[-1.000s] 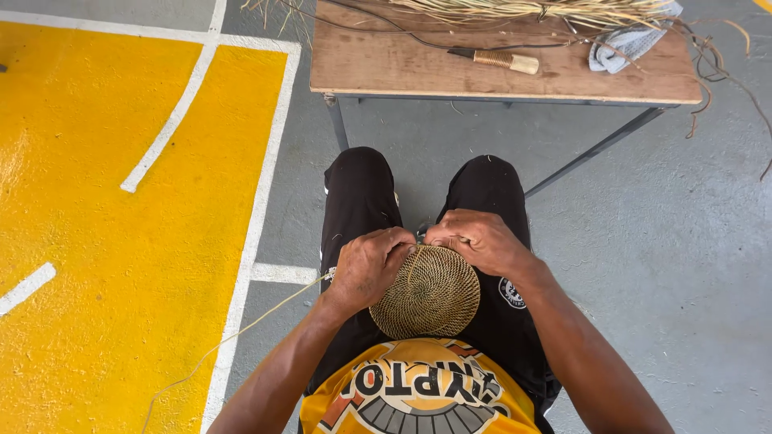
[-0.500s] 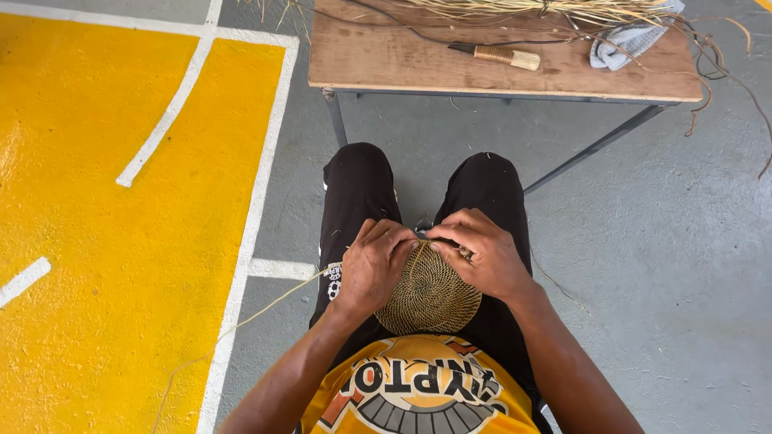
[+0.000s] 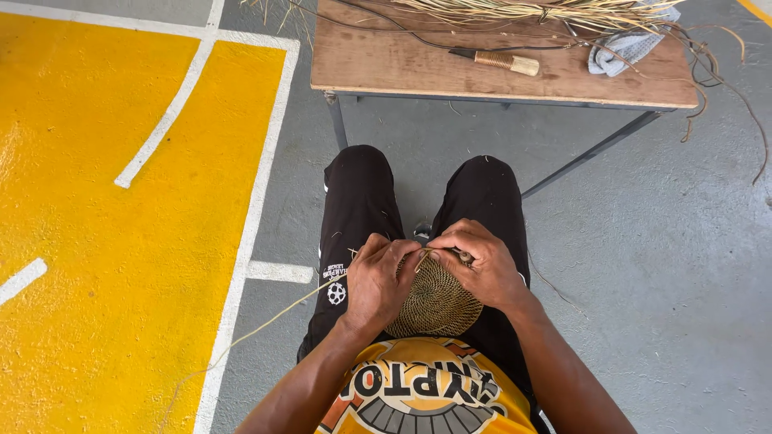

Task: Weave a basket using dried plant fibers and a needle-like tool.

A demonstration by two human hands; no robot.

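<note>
The left hand point(image 3: 376, 277) is curled shut over the near-left rim of a round, flat, coiled disc of tan woven fibre point(image 3: 434, 301) that rests on the lap, between both hands. The right hand point(image 3: 478, 265) is closed on the far-right rim, its fingertips pinching a thin pale fibre strand point(image 3: 265, 321) where it meets the coil; the strand trails away to the left of the left hand, down over the floor. To do this stitch well, it seems best to keep the disc braced flat and the strand taut. Beyond the hands stands a worn wooden counter point(image 3: 402, 68) with a bundle of dry straw point(image 3: 547, 12), a wooden-handled tool point(image 3: 498, 60) and a grey cloth point(image 3: 631, 44). The grey concrete floor point(image 3: 667, 265) carries a yellow painted area with white lines point(image 3: 96, 241).
</note>
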